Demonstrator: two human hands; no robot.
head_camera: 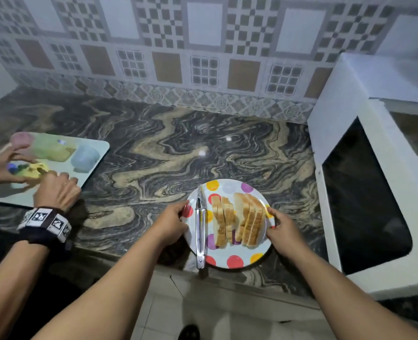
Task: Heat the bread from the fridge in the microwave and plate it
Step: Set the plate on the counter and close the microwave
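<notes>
Left hand (172, 223) grips the polka-dot plate (237, 262) rim at nine o'clock, right hand (282, 231) at three; keep it level, lest bread slices (238, 219) or tongs (200, 229), seemingly loose, slide.

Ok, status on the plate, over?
Left hand and right hand grip plate rims. Bread and tongs on it. Microwave right, door shut.

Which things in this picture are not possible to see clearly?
Head view only:
- Microwave: cut off by the right edge; controls not visible, and its dark window hides the inside.
- Items on the tray: blurred, partly covered by another person's hands.
- Bread: slices overlap, so no count; heated or not cannot be told.
- Plate: both hands cover its side rims.
</notes>
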